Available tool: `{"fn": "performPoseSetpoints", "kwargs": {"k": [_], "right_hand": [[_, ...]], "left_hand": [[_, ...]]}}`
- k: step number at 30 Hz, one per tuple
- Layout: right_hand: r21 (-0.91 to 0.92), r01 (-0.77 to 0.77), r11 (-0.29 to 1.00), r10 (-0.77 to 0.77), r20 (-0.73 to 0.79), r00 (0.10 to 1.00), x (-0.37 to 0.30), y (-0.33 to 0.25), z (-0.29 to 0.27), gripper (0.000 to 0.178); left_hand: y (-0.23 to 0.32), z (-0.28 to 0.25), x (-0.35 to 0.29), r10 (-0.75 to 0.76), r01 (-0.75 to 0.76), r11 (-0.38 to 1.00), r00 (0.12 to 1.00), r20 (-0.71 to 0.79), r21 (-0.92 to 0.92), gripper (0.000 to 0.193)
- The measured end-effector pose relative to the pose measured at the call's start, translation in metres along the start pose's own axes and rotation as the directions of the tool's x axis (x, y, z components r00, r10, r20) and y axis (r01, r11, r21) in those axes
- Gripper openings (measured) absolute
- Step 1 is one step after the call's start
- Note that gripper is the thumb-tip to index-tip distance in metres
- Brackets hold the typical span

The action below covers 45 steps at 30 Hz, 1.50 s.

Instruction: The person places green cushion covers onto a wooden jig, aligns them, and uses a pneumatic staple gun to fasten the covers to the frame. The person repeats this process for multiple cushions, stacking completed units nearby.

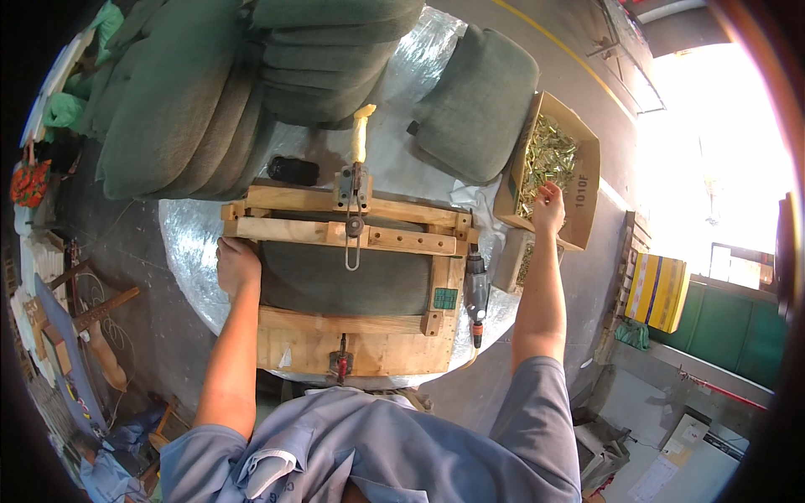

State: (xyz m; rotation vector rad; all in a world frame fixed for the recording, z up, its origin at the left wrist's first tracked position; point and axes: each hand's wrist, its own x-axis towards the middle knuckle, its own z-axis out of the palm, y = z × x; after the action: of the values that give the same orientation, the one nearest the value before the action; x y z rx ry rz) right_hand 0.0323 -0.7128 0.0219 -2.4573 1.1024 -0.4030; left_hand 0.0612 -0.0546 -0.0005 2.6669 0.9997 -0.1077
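Observation:
A wooden clamping jig (331, 230) lies in front of me, with a dark green fabric seat cushion (344, 281) inside it. My left hand (238, 267) is closed on the jig's left end, its fingertips partly hidden by the wood. On the jig's far bar is a toggle clamp (354, 197) with a yellow-wrapped handle. My right hand (549, 208) reaches over a cardboard box (584, 180) of loose brass-coloured metal fasteners (549, 151). Its fingers are bent together at the near part of the pile; what they pinch is too small to make out.
A power driver (476, 289) stands along the jig's right side, near a smaller box (511, 261). Stacked green cushions (180, 101) fill the far left; a single cushion (482, 105) lies beyond the jig. A red-handled clamp (342, 362) sits at the near edge.

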Motion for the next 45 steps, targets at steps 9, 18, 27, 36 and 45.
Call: {"fn": "performPoseSetpoints", "kwargs": {"k": [9, 18, 27, 36, 45], "right_hand": [[0.377, -0.108, 0.920, 0.036, 0.193, 0.981, 0.017, 0.031, 0.010, 0.040], [-0.355, -0.109, 0.928, 0.171, 0.149, 0.974, 0.005, -0.011, 0.001, 0.035], [-0.410, -0.187, 0.893, 0.273, 0.164, 0.948, 0.020, -0.005, 0.003, 0.041], [-0.463, -0.112, 0.879, 0.255, 0.260, 0.931, 0.044, -0.006, 0.003, 0.037], [-0.113, 0.632, 0.767, -0.632, 0.039, 0.774, -0.071, -0.091, -0.014, 0.048]], "left_hand": [[-0.002, 0.001, 0.001, 0.049, -0.049, 0.999, 0.999, -0.003, -0.005, 0.054], [-0.001, 0.000, 0.001, 0.029, -0.029, 1.000, 0.999, -0.022, 0.004, 0.055], [0.003, -0.002, -0.001, 0.028, -0.028, 0.999, 1.000, 0.014, 0.017, 0.053], [0.004, 0.002, -0.004, 0.043, -0.048, 0.996, 0.997, 0.064, 0.078, 0.050], [-0.002, -0.019, -0.006, -0.076, 0.078, 0.987, 0.997, 0.017, -0.140, 0.032]]}}
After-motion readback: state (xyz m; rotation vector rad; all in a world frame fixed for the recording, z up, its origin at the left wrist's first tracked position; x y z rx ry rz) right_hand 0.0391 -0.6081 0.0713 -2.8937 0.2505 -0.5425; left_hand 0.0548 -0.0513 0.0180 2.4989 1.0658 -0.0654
